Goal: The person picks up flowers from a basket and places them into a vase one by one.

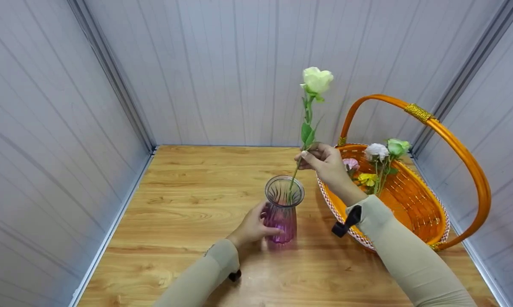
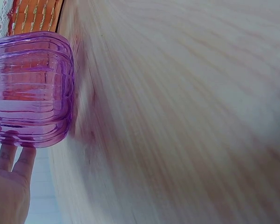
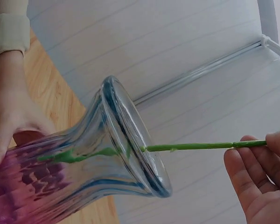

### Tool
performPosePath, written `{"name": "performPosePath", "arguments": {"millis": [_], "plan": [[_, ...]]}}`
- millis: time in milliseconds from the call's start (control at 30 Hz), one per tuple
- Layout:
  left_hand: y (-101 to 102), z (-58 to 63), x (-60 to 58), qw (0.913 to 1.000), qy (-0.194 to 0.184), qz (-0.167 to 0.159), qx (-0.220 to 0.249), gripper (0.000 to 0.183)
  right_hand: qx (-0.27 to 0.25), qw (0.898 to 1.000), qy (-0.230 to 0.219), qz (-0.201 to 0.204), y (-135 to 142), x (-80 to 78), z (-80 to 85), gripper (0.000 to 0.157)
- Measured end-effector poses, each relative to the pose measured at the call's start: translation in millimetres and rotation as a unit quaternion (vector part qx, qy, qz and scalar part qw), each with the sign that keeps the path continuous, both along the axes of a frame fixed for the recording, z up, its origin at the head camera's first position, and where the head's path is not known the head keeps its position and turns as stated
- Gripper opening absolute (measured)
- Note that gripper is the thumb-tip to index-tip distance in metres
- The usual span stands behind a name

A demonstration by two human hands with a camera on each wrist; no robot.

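Observation:
A pale white rose (image 1: 317, 81) stands tall above the glass vase (image 1: 281, 213), its lower stem inside the mouth. My right hand (image 1: 324, 164) pinches the green stem (image 3: 191, 146) between thumb and fingers, above the rim. The vase is upright on the table, clear at the top and purple-pink lower down. Around its left side, my left hand (image 1: 254, 228) holds it, thumb in front and fingers behind. In the left wrist view, fingers (image 2: 23, 163) of that hand touch the purple glass.
On the right stands an orange woven basket (image 1: 427, 213) with a tall arched handle (image 1: 465, 157). Inside it lie a white flower (image 1: 376, 152), a pale green rose (image 1: 398, 147), a yellow flower (image 1: 367, 179) and a pink one (image 1: 351, 164). Panelled walls enclose the wooden table (image 1: 188, 192).

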State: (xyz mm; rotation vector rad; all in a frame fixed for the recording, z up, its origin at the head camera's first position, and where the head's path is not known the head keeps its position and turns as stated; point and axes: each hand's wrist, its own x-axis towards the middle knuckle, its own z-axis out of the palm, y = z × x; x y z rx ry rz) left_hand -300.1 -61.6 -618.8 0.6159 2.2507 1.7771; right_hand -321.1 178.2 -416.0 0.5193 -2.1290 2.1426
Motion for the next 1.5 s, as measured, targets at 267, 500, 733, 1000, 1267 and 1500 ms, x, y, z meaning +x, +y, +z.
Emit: {"name": "performPosePath", "arguments": {"millis": [267,500,733,1000,1267,1500], "plan": [[0,0.2,-0.2,0.9999,0.010,-0.002,-0.005,0.094,0.049,0.999,0.009,-0.002,-10,-3.2,-7.2,0.018],[0,0.5,-0.1,1.0000,0.005,0.000,-0.007,0.094,0.133,0.991,0.034,0.008,-12,-4.9,-14.4,0.023],[1,0.3,-1.0,0.9999,0.004,0.007,-0.014,0.097,0.221,0.972,0.076,0.024,-11,-3.9,-19.5,0.020],[2,3.8,0.2,0.9999,0.002,0.008,-0.014,0.099,0.250,0.961,0.096,0.065,-9,-7.4,-25.8,0.015],[2,5.1,1.3,1.0000,-0.006,0.007,-0.005,0.097,0.252,0.962,0.090,0.059,-11,-6.4,-32.4,0.012],[2,2.8,0.3,0.9999,-0.015,0.005,0.003,0.098,0.278,0.953,0.100,0.065,-12,-5.4,-34.4,0.014]]}}
